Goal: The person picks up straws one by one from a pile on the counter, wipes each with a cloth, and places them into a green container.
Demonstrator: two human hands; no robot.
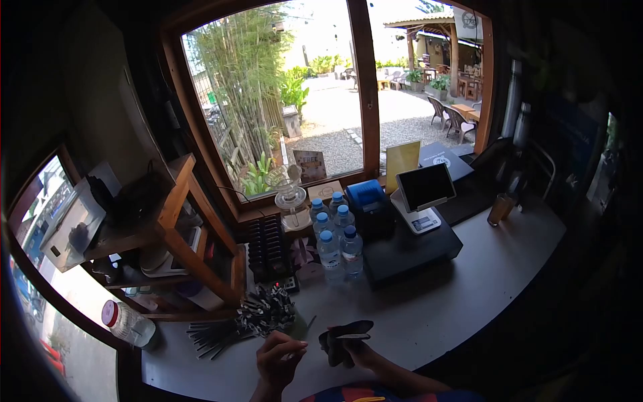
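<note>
Holding a small dark object point(346, 338) in our right hand point(355, 348) near the counter's point(455, 301) near edge — left hand point(278, 358) just beside it, fingers curled, empty — pile of black straws point(248, 318) left.

Daylight is pouring through the window point(301, 100) ahead of me, blowing out outside; fisheye edges are bending and darkening.

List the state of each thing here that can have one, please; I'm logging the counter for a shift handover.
Water bottles: upright, blue caps on.
Tablet screen: dark, tilted on its stand.
Drink glass: upright, amber liquid inside.
Jar: lying on its side, red lid on.
Left hand: fingers curled, holding nothing visible.
Right hand: closed on a dark object.
</note>
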